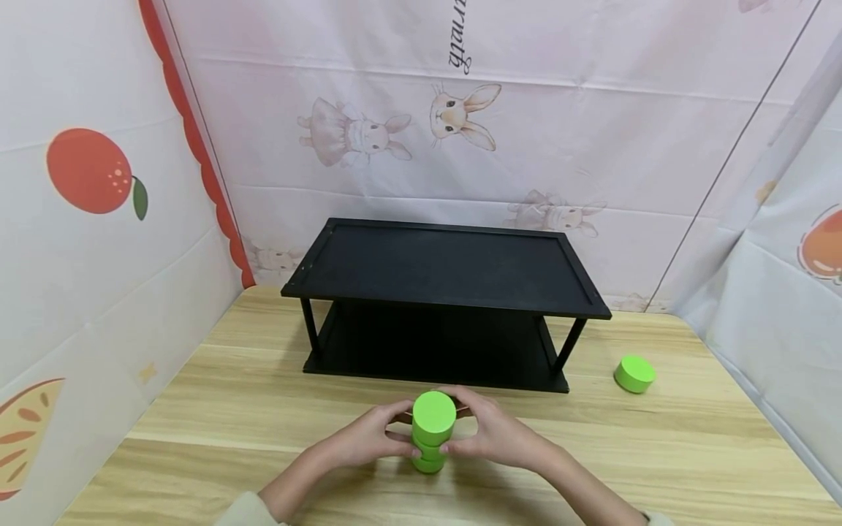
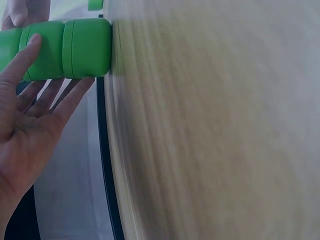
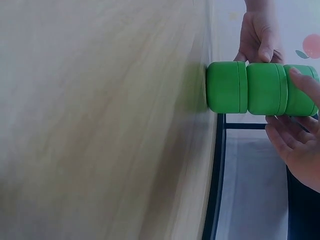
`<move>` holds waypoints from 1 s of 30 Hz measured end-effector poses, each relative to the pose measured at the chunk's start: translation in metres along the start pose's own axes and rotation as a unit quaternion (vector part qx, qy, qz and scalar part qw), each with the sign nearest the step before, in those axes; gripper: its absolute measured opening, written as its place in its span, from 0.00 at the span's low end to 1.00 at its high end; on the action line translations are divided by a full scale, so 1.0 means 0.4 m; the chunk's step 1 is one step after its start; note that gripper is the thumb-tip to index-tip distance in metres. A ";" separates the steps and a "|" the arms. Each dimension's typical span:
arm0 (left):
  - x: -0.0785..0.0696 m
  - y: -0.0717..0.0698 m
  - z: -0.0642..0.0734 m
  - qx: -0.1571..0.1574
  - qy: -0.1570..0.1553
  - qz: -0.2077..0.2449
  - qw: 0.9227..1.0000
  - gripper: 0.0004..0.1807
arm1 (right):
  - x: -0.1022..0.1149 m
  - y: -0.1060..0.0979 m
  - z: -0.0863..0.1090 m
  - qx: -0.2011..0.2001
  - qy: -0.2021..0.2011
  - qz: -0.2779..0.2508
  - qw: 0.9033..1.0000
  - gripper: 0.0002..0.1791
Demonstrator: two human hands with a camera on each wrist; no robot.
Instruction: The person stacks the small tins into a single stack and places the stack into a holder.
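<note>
Three round green containers with lid seams stand stacked upright on the table near its front, topped by the uppermost container (image 1: 434,413). From the left side my left hand (image 1: 370,436) holds the stack, its thumb on the middle container (image 2: 47,52) and its fingers round the far side. Opposite it, my right hand (image 1: 493,432) grips higher up, with the thumb on the top container (image 3: 300,100). The bottom container (image 3: 223,87) rests on the wood, below both hands. Apart from the stack, a single green container (image 1: 634,374) sits to the right.
A black two-level rack (image 1: 447,267) stands behind the stack, its lower shelf (image 1: 434,351) just beyond the fingertips. The wooden table (image 1: 250,416) is bordered by printed cloth (image 1: 566,146) at the back and on both sides.
</note>
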State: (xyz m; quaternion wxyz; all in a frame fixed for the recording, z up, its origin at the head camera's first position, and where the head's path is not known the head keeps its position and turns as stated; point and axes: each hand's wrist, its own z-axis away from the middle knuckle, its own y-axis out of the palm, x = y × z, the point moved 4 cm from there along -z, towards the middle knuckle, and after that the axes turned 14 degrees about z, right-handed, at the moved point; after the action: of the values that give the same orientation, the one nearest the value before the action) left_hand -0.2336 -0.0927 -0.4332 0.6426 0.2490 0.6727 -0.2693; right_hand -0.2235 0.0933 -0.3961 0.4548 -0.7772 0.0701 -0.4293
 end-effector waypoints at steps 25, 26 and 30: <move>0.000 0.000 -0.002 -0.008 -0.010 -0.009 1.000 0.30 | -0.028 -0.152 0.109 -0.097 0.005 0.058 0.994 0.30; -0.001 0.000 -0.002 -0.009 -0.010 -0.010 1.000 0.30 | -0.029 -0.158 0.116 -0.102 0.003 0.060 0.993 0.30; -0.001 0.002 0.000 -0.008 -0.005 -0.010 1.000 0.30 | -0.038 -0.179 0.142 -0.124 0.000 0.068 0.990 0.30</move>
State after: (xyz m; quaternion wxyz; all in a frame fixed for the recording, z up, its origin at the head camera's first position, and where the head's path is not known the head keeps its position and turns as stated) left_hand -0.2332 -0.0921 -0.4329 0.6450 0.2359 0.6744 -0.2712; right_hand -0.2115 0.1789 -0.3628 0.3831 -0.8211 0.1750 -0.3852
